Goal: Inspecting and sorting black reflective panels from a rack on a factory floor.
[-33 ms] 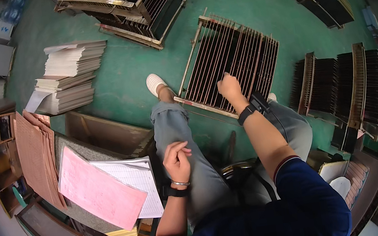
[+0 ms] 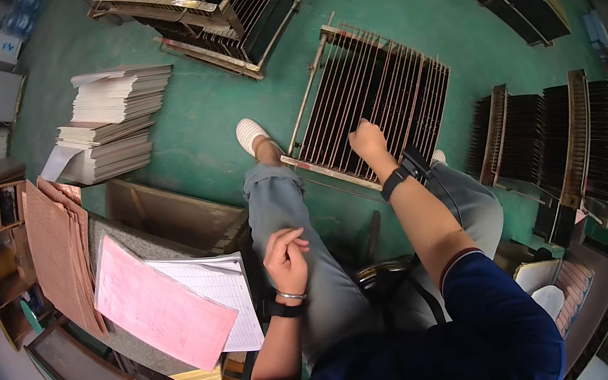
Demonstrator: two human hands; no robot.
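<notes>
My right hand point(image 2: 368, 142) is closed in a fist over the near part of a slotted rack point(image 2: 302, 165). The rack stands on the floor with a row of thin upright panels point(image 2: 371, 89) in it. Whatever the fist grips, if anything, is hidden under the fingers. My left hand point(image 2: 286, 262) hangs loosely bent above my left thigh, its fingers a little apart and nothing in them. Just left of it lie a pink sheet point(image 2: 163, 301) and a ruled white form point(image 2: 240, 309), on a grey surface.
Copper-coloured boards point(image 2: 59, 258) lean at the left, near a stack of pale boards point(image 2: 101, 122) on the green floor. Another loaded rack point(image 2: 216, 22) stands beyond. More racks point(image 2: 578, 141) are at the right, and an open bin point(image 2: 167, 218) sits beside my left leg.
</notes>
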